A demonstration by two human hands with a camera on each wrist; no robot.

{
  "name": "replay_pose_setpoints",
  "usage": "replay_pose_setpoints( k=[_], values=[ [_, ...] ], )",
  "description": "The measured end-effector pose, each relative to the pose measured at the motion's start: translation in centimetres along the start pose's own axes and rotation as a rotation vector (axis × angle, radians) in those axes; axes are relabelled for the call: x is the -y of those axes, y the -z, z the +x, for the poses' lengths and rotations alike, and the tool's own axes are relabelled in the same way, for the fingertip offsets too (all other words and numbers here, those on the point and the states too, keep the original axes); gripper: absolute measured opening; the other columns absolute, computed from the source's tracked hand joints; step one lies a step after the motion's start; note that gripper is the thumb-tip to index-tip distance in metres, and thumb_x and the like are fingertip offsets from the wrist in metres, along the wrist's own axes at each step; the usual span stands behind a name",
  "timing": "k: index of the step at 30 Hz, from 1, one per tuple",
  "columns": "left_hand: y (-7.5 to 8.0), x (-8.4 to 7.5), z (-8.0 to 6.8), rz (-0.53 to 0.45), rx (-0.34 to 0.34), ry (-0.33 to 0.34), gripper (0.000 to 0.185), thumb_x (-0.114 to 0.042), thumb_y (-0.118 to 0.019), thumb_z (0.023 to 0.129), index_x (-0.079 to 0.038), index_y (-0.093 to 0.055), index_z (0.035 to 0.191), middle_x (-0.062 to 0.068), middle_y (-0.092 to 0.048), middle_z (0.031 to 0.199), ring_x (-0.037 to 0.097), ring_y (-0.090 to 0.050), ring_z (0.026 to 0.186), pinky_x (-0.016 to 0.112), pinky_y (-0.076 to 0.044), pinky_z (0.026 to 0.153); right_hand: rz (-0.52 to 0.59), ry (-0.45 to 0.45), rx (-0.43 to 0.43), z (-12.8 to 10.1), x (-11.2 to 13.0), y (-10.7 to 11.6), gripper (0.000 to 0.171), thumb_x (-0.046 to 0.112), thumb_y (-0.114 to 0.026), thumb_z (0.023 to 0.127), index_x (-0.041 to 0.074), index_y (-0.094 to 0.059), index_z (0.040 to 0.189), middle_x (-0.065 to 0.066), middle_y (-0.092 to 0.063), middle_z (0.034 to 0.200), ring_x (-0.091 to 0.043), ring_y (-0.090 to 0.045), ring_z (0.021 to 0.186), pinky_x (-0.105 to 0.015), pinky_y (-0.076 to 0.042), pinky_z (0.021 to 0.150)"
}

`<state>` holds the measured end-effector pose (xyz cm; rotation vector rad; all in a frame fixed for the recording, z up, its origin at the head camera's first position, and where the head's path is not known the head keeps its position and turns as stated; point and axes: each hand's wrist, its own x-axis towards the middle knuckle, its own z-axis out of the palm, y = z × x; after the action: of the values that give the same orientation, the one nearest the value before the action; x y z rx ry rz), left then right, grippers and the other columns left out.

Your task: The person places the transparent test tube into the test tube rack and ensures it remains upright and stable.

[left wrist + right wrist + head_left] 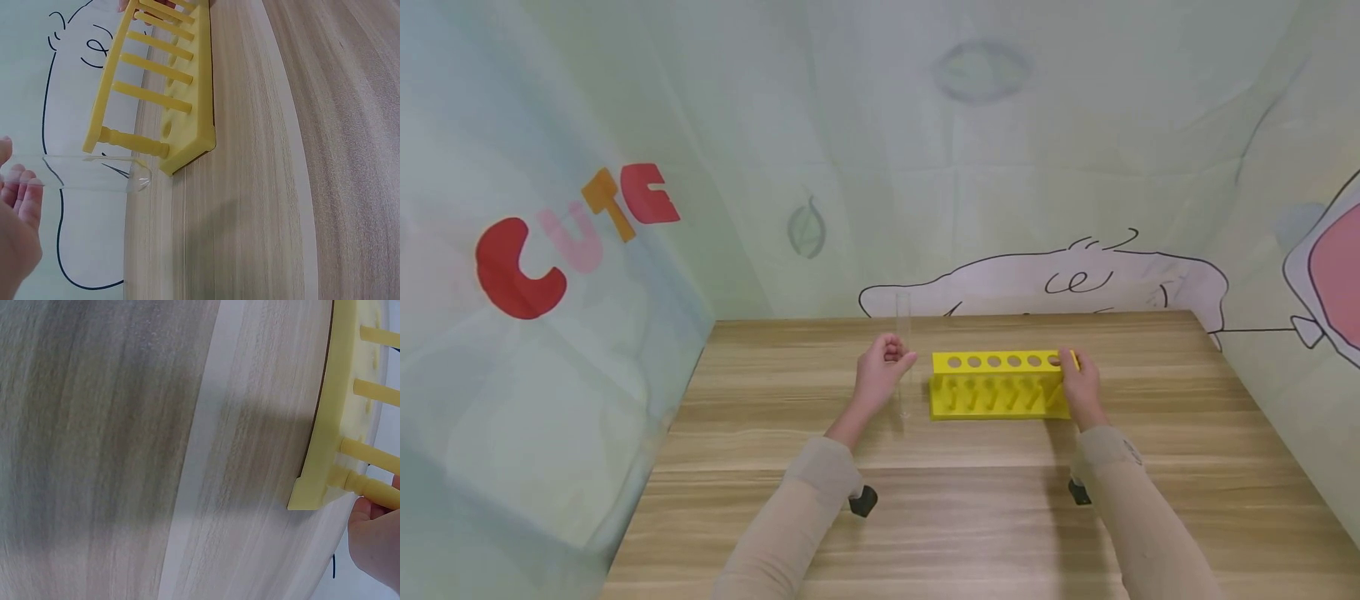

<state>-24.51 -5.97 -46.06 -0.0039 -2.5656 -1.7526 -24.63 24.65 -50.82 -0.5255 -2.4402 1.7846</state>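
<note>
A clear glass test tube (904, 400) stands upright in the grip of my left hand (877, 371), just left of the rack. Its rounded bottom end (142, 175) shows in the left wrist view, near the rack's end post and apart from the wood. My right hand (1081, 387) grips the right end of the yellow test tube rack (1000, 410). The rack has a top bar with a row of round holes and a row of pegs below. In the right wrist view, fingers (361, 515) lie around the end post (369, 487).
The rack stands on a wood-grain table (955, 517). Behind it hangs a pale printed cloth (880, 167) with cartoon drawings, and more cloth closes off both sides. A dark wrist device (863, 501) sits under the left sleeve, another (1079, 492) under the right.
</note>
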Motion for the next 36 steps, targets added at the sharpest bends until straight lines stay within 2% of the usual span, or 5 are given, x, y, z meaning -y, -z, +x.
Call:
replay_pose_setpoints(
  k=[5, 15, 24, 36],
  values=[
    [0.0, 0.0, 0.0, 0.004, 0.002, -0.001, 0.028, -0.024, -0.065, 0.079, -0.010, -0.050, 0.099, 0.002, -0.059, 0.092, 0.015, -0.056, 0.086, 0.022, -0.051, 0.076, 0.010, -0.007, 0.004, 0.0, 0.0, 0.0, 0.053, 0.044, -0.029, 0.093, -0.002, -0.041, 0.117, -0.019, -0.044, 0.121, -0.028, -0.033, 0.115, -0.040, -0.026, 0.102],
    [0.2, -0.3, -0.2, -0.025, 0.006, -0.043, 0.031, -0.020, -0.065, 0.080, -0.004, -0.050, 0.102, 0.005, -0.060, 0.093, 0.016, -0.056, 0.086, 0.023, -0.051, 0.077, -0.001, -0.052, 0.037, -0.2, 0.3, 0.3, 0.065, 0.054, -0.026, 0.089, 0.001, -0.037, 0.126, -0.017, -0.040, 0.128, -0.028, -0.029, 0.122, -0.043, -0.023, 0.106],
    [-0.1, -0.8, 0.0, -0.035, 0.009, -0.078, 0.030, -0.017, -0.065, 0.080, -0.002, -0.051, 0.102, 0.007, -0.060, 0.092, 0.017, -0.057, 0.087, 0.023, -0.050, 0.079, 0.004, -0.048, 0.027, -0.3, 0.4, 0.3, 0.059, 0.049, -0.028, 0.092, 0.001, -0.038, 0.124, -0.018, -0.042, 0.126, -0.028, -0.030, 0.122, -0.042, -0.023, 0.106],
    [-0.6, -1.6, 0.2, -0.025, 0.008, -0.117, 0.028, -0.018, -0.065, 0.080, -0.006, -0.052, 0.102, 0.007, -0.061, 0.093, 0.016, -0.057, 0.088, 0.022, -0.050, 0.080, -0.002, -0.064, 0.036, -0.3, 0.5, 0.3, 0.058, 0.050, -0.027, 0.092, 0.003, -0.038, 0.124, -0.016, -0.040, 0.127, -0.028, -0.031, 0.119, -0.042, -0.025, 0.105]
  ],
)
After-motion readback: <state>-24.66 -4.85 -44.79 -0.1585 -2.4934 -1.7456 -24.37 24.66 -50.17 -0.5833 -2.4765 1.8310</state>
